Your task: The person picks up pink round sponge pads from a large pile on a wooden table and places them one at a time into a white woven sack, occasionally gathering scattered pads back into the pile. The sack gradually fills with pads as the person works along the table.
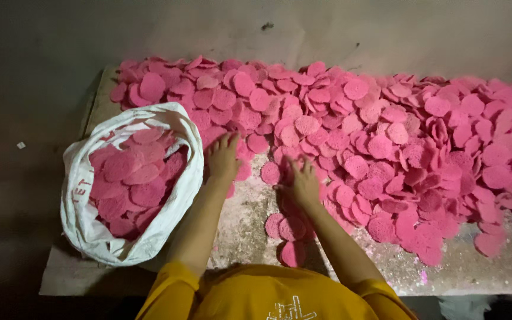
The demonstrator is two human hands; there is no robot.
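Pink discs [380, 145] lie spread across the tabletop [244, 231] as open, flat left hand [223, 157] and right hand [302, 182] rake them, white sack [90, 231] gaping at nine o'clock within easy reach.

Pink discs [380, 145]: matt, porous, rough. Sack [84, 228]: white woven plastic, probably. Table [244, 225]: rough, pitted, stone-like.

grey wall [60, 35], yellow shirt [256, 296], dark floor [7, 237]

Lying spread in a thick, overlapping heap of flat, round, rough-textured pink discs [386, 142] across the slab, with more of them filling the open white sack [84, 219] at left.
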